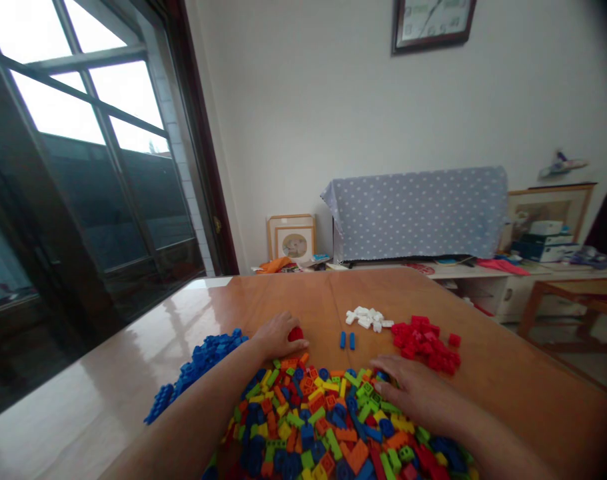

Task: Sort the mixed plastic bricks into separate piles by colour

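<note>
Many mixed coloured toy bricks (323, 420) lie in a wide pile at the table's near edge. At the pile's far left side, my left hand (282, 335) has its fingers curled round a red piece (296, 334). My right hand (396, 381) rests on the pile's right part, fingers bent over a dark blue piece (383, 376); its grip there is hard to make out. Blue bricks (203, 360) form a heap beyond my left forearm. Red bricks (426, 343) are heaped beyond my right hand, with white pieces (367, 318) and two small blue bricks (348, 341) between the hands.
The brown wooden table (293, 297) reflects light on its left side. Behind it stands a low white cabinet (528, 293) with a polka-dot cloth (418, 217) over a large object. A wooden stool (568, 307) is at the right, glass doors at the left.
</note>
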### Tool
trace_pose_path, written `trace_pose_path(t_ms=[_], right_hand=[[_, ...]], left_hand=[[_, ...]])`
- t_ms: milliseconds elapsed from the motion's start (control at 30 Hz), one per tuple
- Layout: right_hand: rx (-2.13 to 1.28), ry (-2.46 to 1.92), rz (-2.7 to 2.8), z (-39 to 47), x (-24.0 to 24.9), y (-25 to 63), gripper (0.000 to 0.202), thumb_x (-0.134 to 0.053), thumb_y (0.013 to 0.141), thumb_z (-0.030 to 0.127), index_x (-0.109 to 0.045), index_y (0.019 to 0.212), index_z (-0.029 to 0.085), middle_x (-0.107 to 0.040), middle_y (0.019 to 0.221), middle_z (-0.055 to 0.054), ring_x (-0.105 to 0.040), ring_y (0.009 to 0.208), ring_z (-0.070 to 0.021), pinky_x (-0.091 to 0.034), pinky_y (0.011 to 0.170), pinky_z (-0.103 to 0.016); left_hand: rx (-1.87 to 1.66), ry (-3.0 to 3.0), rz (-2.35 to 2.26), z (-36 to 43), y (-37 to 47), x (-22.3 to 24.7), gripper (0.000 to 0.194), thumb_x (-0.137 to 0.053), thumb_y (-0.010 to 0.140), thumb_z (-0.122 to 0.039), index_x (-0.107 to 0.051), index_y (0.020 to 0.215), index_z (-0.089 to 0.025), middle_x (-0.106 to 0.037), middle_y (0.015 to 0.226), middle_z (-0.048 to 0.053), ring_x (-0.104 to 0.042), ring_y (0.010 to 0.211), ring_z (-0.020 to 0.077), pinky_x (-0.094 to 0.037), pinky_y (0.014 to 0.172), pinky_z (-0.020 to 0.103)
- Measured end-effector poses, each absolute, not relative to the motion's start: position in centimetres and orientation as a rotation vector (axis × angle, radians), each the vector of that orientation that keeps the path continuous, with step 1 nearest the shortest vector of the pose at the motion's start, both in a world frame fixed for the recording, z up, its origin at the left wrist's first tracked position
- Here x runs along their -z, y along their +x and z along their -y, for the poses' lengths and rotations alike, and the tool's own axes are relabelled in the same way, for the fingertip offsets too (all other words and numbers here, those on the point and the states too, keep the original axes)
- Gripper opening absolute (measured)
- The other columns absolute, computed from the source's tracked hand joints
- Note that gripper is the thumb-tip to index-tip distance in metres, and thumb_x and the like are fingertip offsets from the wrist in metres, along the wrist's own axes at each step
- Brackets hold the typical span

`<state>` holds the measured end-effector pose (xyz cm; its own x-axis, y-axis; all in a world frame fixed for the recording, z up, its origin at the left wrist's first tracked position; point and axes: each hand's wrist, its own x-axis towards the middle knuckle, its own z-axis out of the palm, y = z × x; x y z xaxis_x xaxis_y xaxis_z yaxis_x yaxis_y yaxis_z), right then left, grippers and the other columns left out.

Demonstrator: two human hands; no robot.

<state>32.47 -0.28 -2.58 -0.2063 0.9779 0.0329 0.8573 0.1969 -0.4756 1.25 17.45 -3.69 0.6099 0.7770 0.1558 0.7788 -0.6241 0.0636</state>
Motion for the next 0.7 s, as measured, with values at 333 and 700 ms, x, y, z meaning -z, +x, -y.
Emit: trace_pose_path(t_ms=[333, 700], right_hand=[[-0.516, -1.713, 2.161, 0.3, 2.2, 32.4, 0.048, -0.05, 0.09, 0.046, -0.064, 0.13, 0.024, -0.062, 0.137, -0.009, -0.057, 0.125, -0.0287, -0.041, 0.108, -0.04], [-0.546, -1.674, 2.176, -0.1, 2.7, 32.8, 0.048, -0.05, 0.09, 0.048, -0.064, 0.129, 0.025, -0.066, 0.131, -0.009, -0.06, 0.119, -0.0284, -0.042, 0.105, -0.039]], left_hand=[[0.245, -2.871, 1.299, -17.2, 1.6, 3.0, 0.057, -0.054, 0.08, -0.073, -0.064, 0.106, -0.023, -0.059, 0.106, 0.009, -0.059, 0.097, 0.0247, -0.046, 0.081, 0.033], [0.598, -2.971, 1.367, -17.2, 0.6, 0.1, 0.055, -0.033, 0.096, -0.061, -0.07, 0.093, -0.02, -0.068, 0.095, 0.008, -0.061, 0.093, 0.0207, -0.045, 0.087, 0.031]])
